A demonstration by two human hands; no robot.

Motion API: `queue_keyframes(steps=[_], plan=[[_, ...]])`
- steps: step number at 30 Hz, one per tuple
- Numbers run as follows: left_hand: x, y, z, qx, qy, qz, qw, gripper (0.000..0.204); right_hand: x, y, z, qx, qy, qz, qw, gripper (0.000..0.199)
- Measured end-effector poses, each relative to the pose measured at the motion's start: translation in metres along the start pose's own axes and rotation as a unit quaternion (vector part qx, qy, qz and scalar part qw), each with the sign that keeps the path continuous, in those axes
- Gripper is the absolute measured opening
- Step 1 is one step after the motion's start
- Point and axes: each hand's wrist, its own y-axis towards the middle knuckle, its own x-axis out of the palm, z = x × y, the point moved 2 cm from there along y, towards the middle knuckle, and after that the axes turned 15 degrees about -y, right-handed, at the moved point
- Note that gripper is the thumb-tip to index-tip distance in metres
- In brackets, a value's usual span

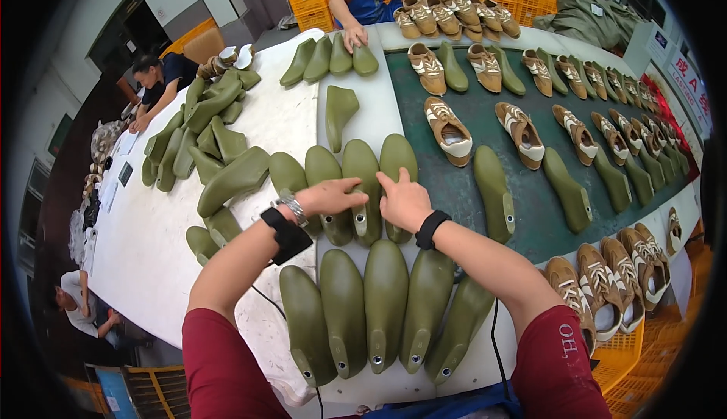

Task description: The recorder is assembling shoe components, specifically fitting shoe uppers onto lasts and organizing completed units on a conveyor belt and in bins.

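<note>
A row of green shoe lasts (pixel 360 160) lies side by side in front of me, heels with metal-ringed holes toward me. My left hand (pixel 331 196) reaches over the row from the left, its fingers stretched to the right across the lasts. From the right comes my right hand (pixel 405 204), index finger extended onto the rightmost last (pixel 398 154) of that row; its other fingers look partly bent. Neither hand lifts a last. Nearer me, a second row of green lasts (pixel 385 286) fans out below my wrists. Beyond, a single last (pixel 341 116) lies on its side.
A heap of lasts (pixel 216 108) covers part of the white table (pixel 151 267) at left. On the green mat (pixel 530 241), brown sneakers (pixel 447 127) and lasts stand in rows; more sneakers (pixel 602 290) sit at near right. Across the table, a co-worker's hand (pixel 354 36) touches lasts. Black cables (pixel 494 343) hang nearby.
</note>
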Motion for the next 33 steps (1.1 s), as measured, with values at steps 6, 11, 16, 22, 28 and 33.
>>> queue_keyframes(steps=[6, 11, 16, 22, 28, 33], plan=[[-0.093, 0.069, -0.037, -0.139, 0.096, 0.141, 0.975, 0.065, -0.001, -0.003, -0.008, 0.008, -0.005, 0.017, 1.0, 0.033], [-0.078, 0.129, -0.075, -0.225, -0.02, 0.162, 0.961, 0.05, -0.001, -0.007, -0.007, 0.021, 0.006, 0.003, 1.0, 0.029], [-0.069, 0.141, -0.098, -0.235, -0.098, 0.292, 0.922, 0.06, 0.001, -0.004, -0.005, 0.028, 0.034, -0.027, 0.999, 0.026], [-0.097, 0.086, -0.104, -0.162, -0.517, 0.322, 0.776, 0.035, 0.002, -0.003, -0.011, 0.032, 0.039, 0.009, 0.999, 0.026], [-0.07, -0.028, -0.002, -0.115, -0.593, 0.233, 0.762, 0.024, 0.0, -0.007, 0.012, 0.059, 0.137, -0.077, 0.986, 0.067], [-0.017, -0.152, 0.037, -0.024, -0.627, 0.21, 0.75, 0.02, -0.088, -0.039, 0.044, 0.067, 0.565, -0.094, 0.817, 0.102]])
